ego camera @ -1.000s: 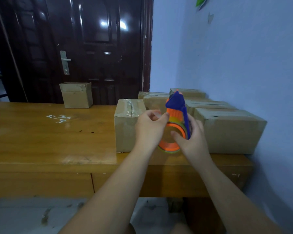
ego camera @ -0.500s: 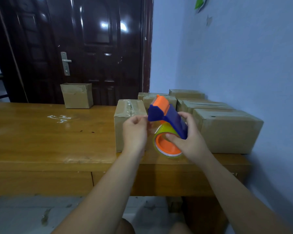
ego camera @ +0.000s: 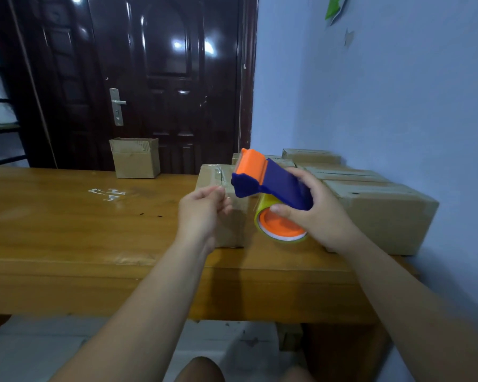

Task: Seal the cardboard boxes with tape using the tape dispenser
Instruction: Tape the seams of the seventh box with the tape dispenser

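The right hand (ego camera: 312,213) is clasping the blue and orange plastic tape dispenser (ego camera: 271,186) above the near table edge, mouth pointing left. The left hand (ego camera: 204,213), just left, is pinching the clear tape end (ego camera: 223,192); the taped brown cardboard box (ego camera: 215,175) is lying directly behind.

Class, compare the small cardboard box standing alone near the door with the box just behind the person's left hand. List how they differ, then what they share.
1. The small box is open at the top; the box behind the left hand is closed.
2. Clear tape shines on the closed box's top; none shows on the small box.
3. The small box stands alone; the closed box sits near other boxes.
Both are brown cardboard on the wooden table.
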Tool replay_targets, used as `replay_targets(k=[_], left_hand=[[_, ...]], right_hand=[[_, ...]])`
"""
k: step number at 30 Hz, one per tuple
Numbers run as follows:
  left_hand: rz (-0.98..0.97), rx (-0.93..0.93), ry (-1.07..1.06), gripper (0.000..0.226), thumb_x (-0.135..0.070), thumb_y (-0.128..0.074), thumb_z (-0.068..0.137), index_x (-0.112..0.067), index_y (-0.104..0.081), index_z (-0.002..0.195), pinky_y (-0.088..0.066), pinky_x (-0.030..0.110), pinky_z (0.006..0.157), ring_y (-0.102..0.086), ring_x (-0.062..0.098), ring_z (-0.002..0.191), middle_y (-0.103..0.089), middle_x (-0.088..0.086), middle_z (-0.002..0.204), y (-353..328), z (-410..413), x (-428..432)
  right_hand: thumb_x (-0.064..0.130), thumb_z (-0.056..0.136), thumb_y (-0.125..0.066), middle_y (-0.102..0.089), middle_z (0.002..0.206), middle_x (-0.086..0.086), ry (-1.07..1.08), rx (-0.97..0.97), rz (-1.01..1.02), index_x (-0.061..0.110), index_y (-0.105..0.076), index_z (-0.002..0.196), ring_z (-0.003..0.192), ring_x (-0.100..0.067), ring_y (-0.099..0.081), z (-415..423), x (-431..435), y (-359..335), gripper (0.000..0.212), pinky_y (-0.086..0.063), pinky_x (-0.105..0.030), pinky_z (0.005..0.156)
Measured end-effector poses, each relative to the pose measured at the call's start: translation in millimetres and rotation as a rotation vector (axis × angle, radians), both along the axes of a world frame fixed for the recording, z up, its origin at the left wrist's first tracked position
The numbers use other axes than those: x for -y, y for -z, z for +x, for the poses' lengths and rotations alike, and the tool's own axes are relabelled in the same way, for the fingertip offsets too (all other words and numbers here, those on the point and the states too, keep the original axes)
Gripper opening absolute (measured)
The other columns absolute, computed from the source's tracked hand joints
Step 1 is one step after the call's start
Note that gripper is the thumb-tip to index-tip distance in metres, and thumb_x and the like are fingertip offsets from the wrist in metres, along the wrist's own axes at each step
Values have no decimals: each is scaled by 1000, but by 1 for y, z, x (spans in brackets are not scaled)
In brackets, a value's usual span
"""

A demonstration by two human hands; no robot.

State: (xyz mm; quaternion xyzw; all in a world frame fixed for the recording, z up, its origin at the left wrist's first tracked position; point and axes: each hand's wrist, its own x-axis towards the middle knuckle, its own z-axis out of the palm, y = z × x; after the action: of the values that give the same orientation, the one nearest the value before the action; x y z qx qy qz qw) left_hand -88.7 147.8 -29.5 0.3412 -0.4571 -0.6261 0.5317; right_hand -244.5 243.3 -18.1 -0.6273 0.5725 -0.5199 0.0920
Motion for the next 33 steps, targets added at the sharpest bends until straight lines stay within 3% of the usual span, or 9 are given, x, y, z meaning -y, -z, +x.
replay_targets(k=[4,8,12,17,20,24,28,33], left_hand=[[-34,67,-51,17,-11,-59,91,-9,-63,108,-57,25,70,-62,13,72,-67,6,86,-1,4,5],[-156,101,-163,54,-7,-63,88,-20,-43,136,-57,27,73,-66,11,73,-69,3,81,-6,10,11],[-333,210,-256,71,-7,-62,88,-27,-28,146,-56,27,74,-66,7,68,-66,0,72,-17,17,16],[-391,208,-304,65,-3,-58,91,-27,-31,144,-56,24,75,-65,8,73,-65,7,80,-32,34,24],[-364,208,-310,73,-5,-62,89,-25,-24,148,-55,29,79,-65,11,70,-65,8,78,-35,45,36],[-195,180,-226,85,-12,-70,84,-25,-16,149,-52,22,61,-66,13,69,-67,7,87,-24,50,43],[-215,369,-312,89,-11,-71,82,-32,-16,149,-55,24,59,-68,10,64,-67,5,90,-19,46,53],[-325,558,-396,90,-14,-69,85,-35,-9,149,-56,25,65,-65,4,59,-67,0,75,-19,39,63]], right_hand=[[47,61,-74,-48,123,24,-25,-16,0,56,-31,130,110,-8,-55,-1,0,-7,82,-55,-25,82],[53,64,-71,-44,138,16,-30,-95,-4,63,-24,131,118,-11,-51,-4,2,-14,82,-53,-29,87],[65,72,-58,-50,123,4,69,-324,42,63,-18,136,103,-10,-52,-9,11,-11,76,-47,-20,78],[67,70,-49,-43,97,11,197,-506,132,60,-13,137,82,2,-43,-12,19,-6,76,-32,-8,64],[63,69,-56,-51,105,9,113,-311,73,62,-24,134,84,-3,-50,-15,24,-6,73,-36,-11,68],[53,65,-66,-55,127,14,-10,-64,18,59,-36,130,107,-5,-57,-23,28,-14,71,-48,-19,82],[51,65,-68,-54,127,17,-29,-86,65,54,-40,129,110,-3,-56,-29,35,-22,70,-49,-15,83],[59,63,-67,-57,123,18,-22,-161,93,59,-41,123,108,-4,-57,-37,50,-33,65,-48,-24,88]])
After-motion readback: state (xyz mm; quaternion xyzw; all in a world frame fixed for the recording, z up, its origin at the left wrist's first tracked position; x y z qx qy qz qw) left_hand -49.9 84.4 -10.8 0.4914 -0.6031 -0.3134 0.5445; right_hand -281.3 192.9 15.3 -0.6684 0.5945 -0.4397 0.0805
